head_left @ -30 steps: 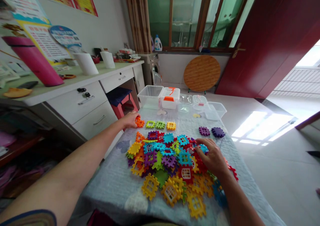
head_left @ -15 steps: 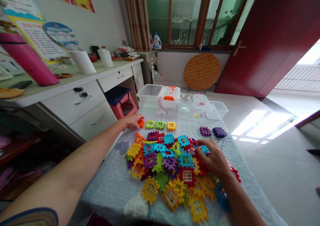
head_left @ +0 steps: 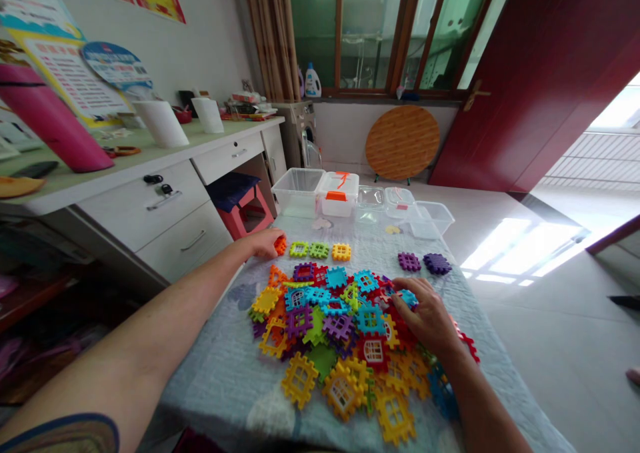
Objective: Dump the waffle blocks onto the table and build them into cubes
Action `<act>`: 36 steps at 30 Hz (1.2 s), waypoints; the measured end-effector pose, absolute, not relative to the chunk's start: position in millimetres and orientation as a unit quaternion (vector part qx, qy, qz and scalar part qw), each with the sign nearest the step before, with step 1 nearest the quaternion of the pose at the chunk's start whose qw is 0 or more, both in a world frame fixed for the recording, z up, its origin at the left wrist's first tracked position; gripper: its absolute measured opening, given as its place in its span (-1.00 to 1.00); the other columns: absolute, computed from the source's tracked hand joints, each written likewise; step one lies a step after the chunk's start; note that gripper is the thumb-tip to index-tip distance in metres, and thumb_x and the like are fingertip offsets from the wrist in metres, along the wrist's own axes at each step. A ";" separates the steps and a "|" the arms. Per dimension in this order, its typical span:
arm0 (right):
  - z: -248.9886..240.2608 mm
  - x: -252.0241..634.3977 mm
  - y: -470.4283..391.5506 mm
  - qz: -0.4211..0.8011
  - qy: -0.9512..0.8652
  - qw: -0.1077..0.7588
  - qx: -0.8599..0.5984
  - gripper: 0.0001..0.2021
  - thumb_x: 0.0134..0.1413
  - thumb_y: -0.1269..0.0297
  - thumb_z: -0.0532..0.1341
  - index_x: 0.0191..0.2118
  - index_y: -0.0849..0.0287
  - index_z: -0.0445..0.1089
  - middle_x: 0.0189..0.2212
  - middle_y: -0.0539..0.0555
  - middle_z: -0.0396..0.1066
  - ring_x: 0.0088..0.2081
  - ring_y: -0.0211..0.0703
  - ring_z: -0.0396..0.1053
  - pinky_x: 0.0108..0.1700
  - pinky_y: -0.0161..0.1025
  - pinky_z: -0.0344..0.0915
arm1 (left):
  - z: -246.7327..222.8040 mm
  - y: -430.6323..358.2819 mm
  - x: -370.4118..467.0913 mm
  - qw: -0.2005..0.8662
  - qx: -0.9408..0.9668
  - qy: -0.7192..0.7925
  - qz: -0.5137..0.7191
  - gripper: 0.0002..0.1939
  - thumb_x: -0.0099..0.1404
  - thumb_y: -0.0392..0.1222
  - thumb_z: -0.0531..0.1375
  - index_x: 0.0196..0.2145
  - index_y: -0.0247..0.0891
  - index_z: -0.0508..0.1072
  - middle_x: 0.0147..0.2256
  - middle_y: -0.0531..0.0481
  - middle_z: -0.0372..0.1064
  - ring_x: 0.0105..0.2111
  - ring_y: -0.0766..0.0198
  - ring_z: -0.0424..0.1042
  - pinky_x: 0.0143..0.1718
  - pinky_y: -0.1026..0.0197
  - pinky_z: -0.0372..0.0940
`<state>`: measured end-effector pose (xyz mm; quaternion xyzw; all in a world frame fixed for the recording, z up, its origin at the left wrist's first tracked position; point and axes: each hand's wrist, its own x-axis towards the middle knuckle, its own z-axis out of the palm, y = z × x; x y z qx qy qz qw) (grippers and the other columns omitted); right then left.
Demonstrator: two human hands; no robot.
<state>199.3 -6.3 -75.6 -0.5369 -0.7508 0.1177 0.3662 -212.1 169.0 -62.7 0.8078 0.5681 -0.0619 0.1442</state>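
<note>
My left hand (head_left: 265, 242) reaches to the far left of the cloth-covered table. Its curled fingers hold an orange interlocking block (head_left: 281, 245), partly hidden by them. To its right stand a lime block (head_left: 299, 249), a green block (head_left: 319, 250) and a yellow block (head_left: 341, 251) in a row. My right hand (head_left: 424, 307) rests on the right side of a mixed pile of blocks (head_left: 339, 326), thumb and fingers apart around a blue block (head_left: 409, 297). Two purple stacks (head_left: 409, 261) of blocks lie beyond it.
Along the table's far end are a clear bin (head_left: 299, 189), a lidded box with an orange latch (head_left: 339, 196) and several smaller clear containers (head_left: 370, 201). A white desk (head_left: 173, 206) stands left, with a pink stool (head_left: 250, 209) by it. A red door (head_left: 525, 86) is at right.
The view has shifted very slightly. Both hands stay in nearly the same places, the left at the orange block and the right on the pile.
</note>
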 end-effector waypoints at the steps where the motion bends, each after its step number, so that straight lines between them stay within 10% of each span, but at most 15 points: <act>1: -75.8 199.4 -6.5 0.120 -0.750 0.366 -0.538 -0.83 0.14 0.20 0.18 -0.19 0.08 0.45 -0.26 0.09 0.50 -0.15 0.01 0.39 -0.06 -0.04 0.31 | -62.7 168.7 -212.5 0.144 0.808 0.568 -0.060 -0.50 -0.20 -0.27 0.19 -0.19 -0.25 0.42 -0.13 -0.08 0.40 -0.14 0.08 0.40 -0.11 0.19 0.34; 18: -71.0 197.5 -7.1 0.122 -0.756 0.340 -0.545 -0.81 0.14 0.26 0.18 -0.14 0.11 0.45 -0.23 0.11 0.50 -0.12 0.00 0.37 -0.03 -0.04 0.32 | -58.2 152.8 -212.6 0.061 0.822 0.567 -0.019 -0.21 -0.13 -0.23 0.26 0.12 -0.33 0.25 0.15 -0.27 0.20 0.19 -0.12 0.18 0.23 0.01 0.06; 25: -75.8 191.7 -2.1 0.122 -0.812 0.292 -0.491 -0.71 0.21 0.34 0.10 0.00 0.09 0.43 -0.02 0.11 0.47 0.03 0.00 0.29 0.12 0.03 0.21 | -30.5 78.1 -166.6 0.046 0.877 0.460 0.131 -0.51 0.17 -0.24 0.14 0.08 -0.31 0.30 0.07 -0.22 0.30 0.09 0.04 0.28 0.20 0.02 0.12; 36: -84.5 181.9 18.1 0.133 -0.832 0.228 -0.488 -0.61 0.16 0.46 0.10 0.06 0.00 0.41 0.06 0.04 0.43 0.09 0.02 0.22 0.15 0.04 0.13 | -43.9 54.6 -74.9 0.113 0.900 0.419 0.044 -0.69 0.20 -0.16 0.20 -0.09 -0.27 0.44 -0.06 -0.18 0.43 -0.03 0.04 0.40 0.03 0.10 0.26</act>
